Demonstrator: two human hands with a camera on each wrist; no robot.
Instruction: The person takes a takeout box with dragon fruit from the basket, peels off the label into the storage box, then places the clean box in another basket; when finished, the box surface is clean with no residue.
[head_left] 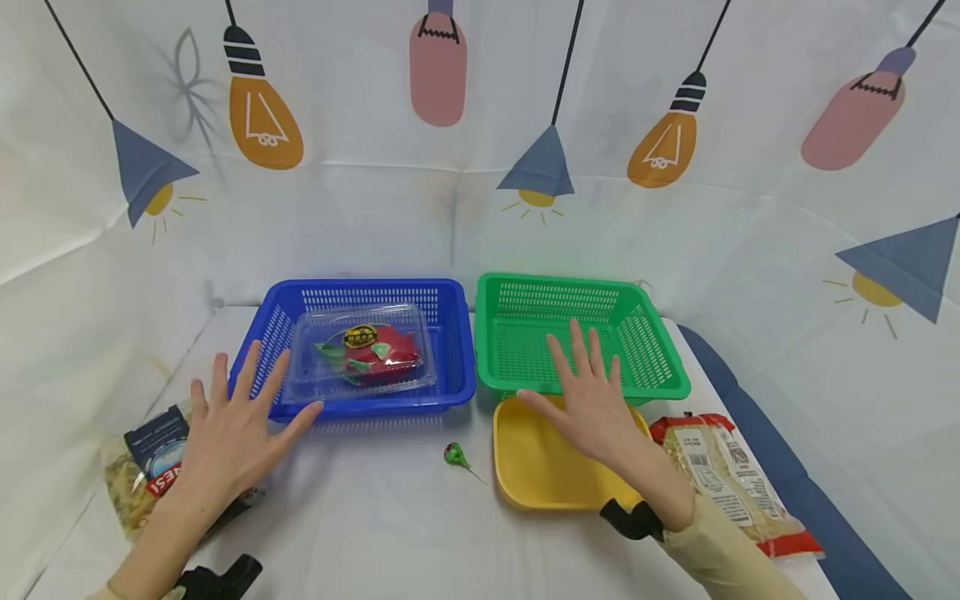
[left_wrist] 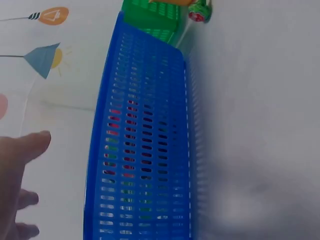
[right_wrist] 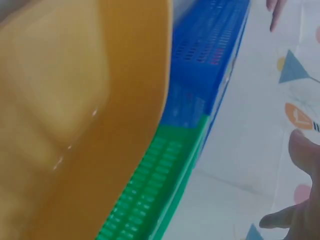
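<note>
My left hand (head_left: 234, 433) is spread wide with straight fingers, holding nothing, near the front left corner of the blue basket (head_left: 450, 398). In that basket lies a clear plastic box (head_left: 307, 379) with a red dragon fruit (head_left: 386, 354) inside and a dark and yellow label on its lid. My right hand (head_left: 588, 408) is likewise spread and holds nothing. It hovers over the yellow bin (head_left: 532, 475) and the front edge of the green basket (head_left: 517, 333). Between the hands lies a lollipop (head_left: 455, 454) in a green wrapper on the white table.
A bag of pasta (head_left: 123, 492) with a dark blue label lies at the left, partly behind the left forearm. At the right is a clear bag with red ends (head_left: 720, 467) and pale contents. A patterned white cloth (head_left: 360, 217) hangs behind the baskets.
</note>
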